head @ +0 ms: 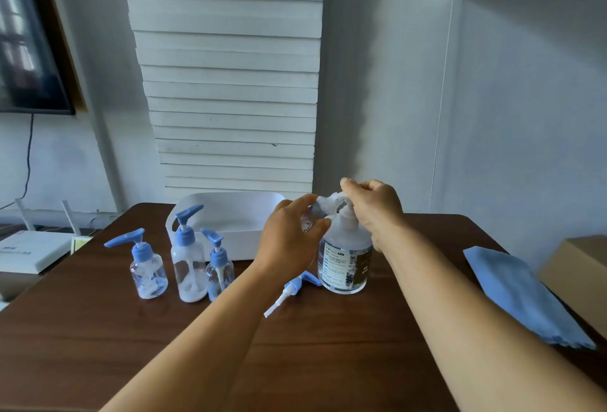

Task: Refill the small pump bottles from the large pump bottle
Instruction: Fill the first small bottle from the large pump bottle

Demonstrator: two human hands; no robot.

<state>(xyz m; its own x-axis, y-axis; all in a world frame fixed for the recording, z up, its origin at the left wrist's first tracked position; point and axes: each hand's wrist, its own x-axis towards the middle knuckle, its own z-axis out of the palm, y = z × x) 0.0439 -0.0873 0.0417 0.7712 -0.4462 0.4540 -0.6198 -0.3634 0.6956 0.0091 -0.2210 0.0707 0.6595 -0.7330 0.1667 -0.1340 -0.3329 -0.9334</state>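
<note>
Two bare forearms are reaching up from the bottom of the frame across the dark wooden table (328, 346). Just past them, at centre, a loose blue pump (293, 290) is lying on its side beside the large pump bottle (345, 260) — it could be knocked off by a wrist.

At centre right the right hand (374, 211) is curling over the large bottle's pump head (331, 203), fingers bent around its top. The left hand (292, 237) is pinching a small clear bottle (312, 214) at the nozzle, thumb and fingers wrapped round it; the opening is mostly hidden, so alignment cannot be judged.

That is the main risk: a hard press with the mouth slightly off would be sending liquid over the fingers and onto the table. The tall bottle could also be tipping under a sideways push, since nothing is bracing its base.

At left of centre three capped small bottles (189, 260) are standing close together — an elbow sweep could topple them. Behind them a white bin (230, 204) is sitting against the wall, and a blue cloth (525, 296) is lying at the right edge.
</note>
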